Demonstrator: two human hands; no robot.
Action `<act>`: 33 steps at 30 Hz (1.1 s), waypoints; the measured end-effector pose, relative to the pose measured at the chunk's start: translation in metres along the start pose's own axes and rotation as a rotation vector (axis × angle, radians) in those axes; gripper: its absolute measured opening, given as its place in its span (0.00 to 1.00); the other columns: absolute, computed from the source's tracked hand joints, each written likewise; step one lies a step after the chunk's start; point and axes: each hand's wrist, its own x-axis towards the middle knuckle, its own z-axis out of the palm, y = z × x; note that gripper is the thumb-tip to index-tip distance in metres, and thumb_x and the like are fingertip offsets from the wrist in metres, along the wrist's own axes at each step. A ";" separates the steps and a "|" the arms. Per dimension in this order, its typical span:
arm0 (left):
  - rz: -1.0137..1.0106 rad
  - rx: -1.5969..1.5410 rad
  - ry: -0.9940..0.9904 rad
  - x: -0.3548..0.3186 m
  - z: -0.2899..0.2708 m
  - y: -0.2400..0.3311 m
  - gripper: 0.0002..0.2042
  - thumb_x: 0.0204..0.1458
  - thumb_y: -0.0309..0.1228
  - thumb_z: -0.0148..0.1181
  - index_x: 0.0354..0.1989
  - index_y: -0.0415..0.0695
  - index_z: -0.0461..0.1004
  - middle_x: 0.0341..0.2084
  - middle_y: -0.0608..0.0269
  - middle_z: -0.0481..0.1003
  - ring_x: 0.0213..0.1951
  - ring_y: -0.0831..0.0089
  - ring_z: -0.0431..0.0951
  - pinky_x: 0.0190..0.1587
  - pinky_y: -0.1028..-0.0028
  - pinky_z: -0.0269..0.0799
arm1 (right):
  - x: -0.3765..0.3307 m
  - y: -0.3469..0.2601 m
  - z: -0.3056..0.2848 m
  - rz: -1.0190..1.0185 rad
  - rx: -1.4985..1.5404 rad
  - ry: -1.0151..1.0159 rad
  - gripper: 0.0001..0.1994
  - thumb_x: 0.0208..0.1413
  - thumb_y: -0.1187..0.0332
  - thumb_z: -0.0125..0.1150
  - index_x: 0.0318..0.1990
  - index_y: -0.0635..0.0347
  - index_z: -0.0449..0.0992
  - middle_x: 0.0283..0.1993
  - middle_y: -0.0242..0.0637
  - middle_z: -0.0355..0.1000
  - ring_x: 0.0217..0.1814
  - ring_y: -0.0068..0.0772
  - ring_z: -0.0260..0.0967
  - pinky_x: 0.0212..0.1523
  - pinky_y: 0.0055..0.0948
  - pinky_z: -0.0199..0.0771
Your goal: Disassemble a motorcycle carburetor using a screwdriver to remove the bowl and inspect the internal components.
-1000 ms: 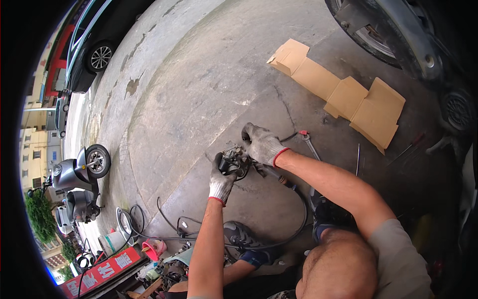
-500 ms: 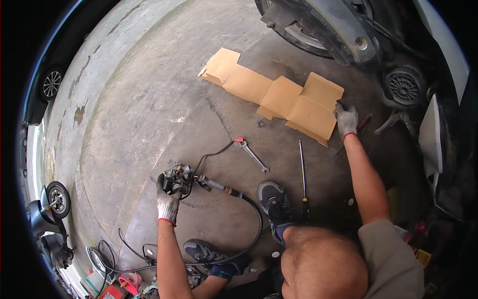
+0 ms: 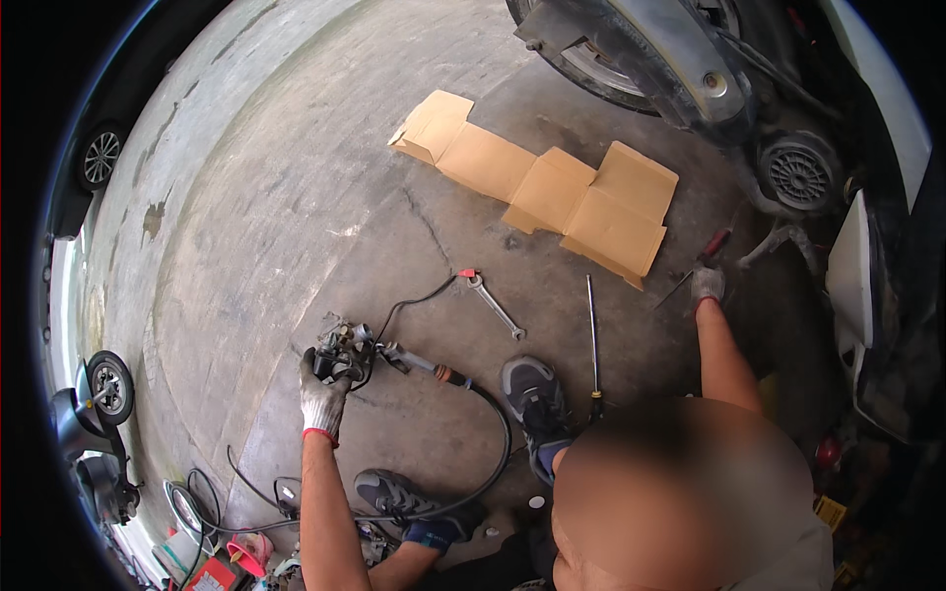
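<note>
My left hand (image 3: 323, 389), in a white knit glove with dark fingertips, is closed around a dirty metal carburetor (image 3: 345, 347) low over the floor. Beside the carburetor lies a metal air-hose fitting (image 3: 422, 362) with an orange collar, joined to a black hose. My right hand (image 3: 708, 284), gloved alike, reaches to a red-handled screwdriver (image 3: 716, 242) on the floor. Its fingertips are at the shaft below the handle; whether they grip it is too small to tell. Left of that hand a flattened brown cardboard box (image 3: 552, 197) lies unfolded.
A combination wrench (image 3: 498, 307) and a long screwdriver (image 3: 593, 335) lie on the concrete before my shoes (image 3: 535, 399). A thin black cable ends in a red tag (image 3: 466, 274). Scooter parts (image 3: 670, 74) stand far right; a pink container (image 3: 249, 554) is lower left.
My right hand has left the cardboard's right edge and moved nearer and slightly right, to the red-handled screwdriver. My left hand still holds the carburetor.
</note>
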 end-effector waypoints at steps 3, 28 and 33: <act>-0.041 -0.173 -0.053 -0.001 0.005 0.005 0.41 0.42 0.30 0.71 0.67 0.36 0.58 0.56 0.41 0.72 0.56 0.52 0.76 0.59 0.65 0.71 | -0.016 -0.032 -0.015 -0.301 0.469 0.064 0.20 0.59 0.61 0.63 0.56 0.62 0.77 0.54 0.43 0.78 0.52 0.40 0.75 0.50 0.37 0.72; 0.019 -0.051 0.282 -0.013 0.019 0.059 0.52 0.42 0.37 0.74 0.71 0.29 0.45 0.46 0.46 0.77 0.48 0.58 0.79 0.54 0.65 0.74 | -0.409 -0.272 0.030 -1.121 0.385 -0.919 0.24 0.56 0.62 0.58 0.61 0.58 0.70 0.55 0.52 0.72 0.57 0.55 0.70 0.59 0.44 0.70; -0.030 0.038 0.248 -0.014 0.013 0.075 0.48 0.39 0.35 0.76 0.67 0.31 0.53 0.46 0.44 0.75 0.47 0.54 0.78 0.52 0.65 0.75 | -0.420 -0.298 0.028 -0.876 0.395 -1.280 0.24 0.56 0.60 0.60 0.58 0.62 0.71 0.54 0.55 0.73 0.58 0.57 0.70 0.59 0.43 0.69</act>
